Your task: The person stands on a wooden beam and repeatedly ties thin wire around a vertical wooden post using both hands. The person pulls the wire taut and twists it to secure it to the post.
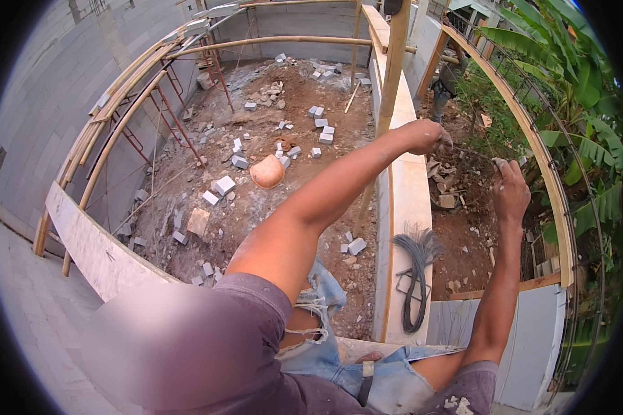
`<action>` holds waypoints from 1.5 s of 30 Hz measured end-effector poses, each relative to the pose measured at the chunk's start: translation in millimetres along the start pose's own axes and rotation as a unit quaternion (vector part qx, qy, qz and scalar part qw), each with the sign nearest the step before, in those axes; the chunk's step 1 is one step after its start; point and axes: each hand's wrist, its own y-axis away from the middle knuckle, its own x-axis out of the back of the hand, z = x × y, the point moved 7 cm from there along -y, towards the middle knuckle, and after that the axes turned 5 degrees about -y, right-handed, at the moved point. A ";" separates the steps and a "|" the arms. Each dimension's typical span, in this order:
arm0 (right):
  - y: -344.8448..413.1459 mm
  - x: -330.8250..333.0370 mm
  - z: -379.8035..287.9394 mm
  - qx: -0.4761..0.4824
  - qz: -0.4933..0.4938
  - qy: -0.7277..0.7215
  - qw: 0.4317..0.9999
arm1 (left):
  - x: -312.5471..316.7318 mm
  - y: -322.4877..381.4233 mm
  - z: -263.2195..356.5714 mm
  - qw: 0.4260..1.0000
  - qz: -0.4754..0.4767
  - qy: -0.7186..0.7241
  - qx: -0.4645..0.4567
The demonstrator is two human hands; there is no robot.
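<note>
My left hand (427,137) reaches out above the wall-top plank (412,197), fingers closed on one end of a thin wire (472,152). To its right, my right hand (511,189) is raised over the dirt strip and pinches the wire's other end. The wire spans the gap between both hands. Below them, a bundle of grey tie wire (417,280), bent into a loop, lies on the plank. Bent steel stirrups (406,284) lie under the bundle.
A bamboo pole (393,67) stands beside the plank. Rebar (566,129) runs along the curved timber (529,114) at right. A person (446,78) stands beyond the wall. Red scaffolding (179,124) and scattered blocks (224,185) occupy the lower ground at left.
</note>
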 end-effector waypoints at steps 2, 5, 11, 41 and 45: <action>1.2 0.7 1.5 0.008 -0.005 -0.021 1.000 | -1.3 3.1 -3.4 0.997 -0.065 0.029 0.029; 1.1 2.3 -5.6 0.033 -0.018 -0.085 0.996 | 7.0 9.7 -8.7 0.998 -0.045 -0.030 0.030; -7.5 14.9 -17.4 0.043 -0.037 -0.171 0.984 | 47.6 8.1 -5.5 0.972 0.110 -0.208 0.007; -5.3 71.5 -48.4 0.083 0.233 -0.100 0.964 | 112.1 6.0 75.6 0.958 0.252 0.136 -0.027; -3.3 65.3 -52.4 0.087 0.241 -0.097 0.962 | 107.3 9.0 67.6 0.874 0.395 0.272 -0.079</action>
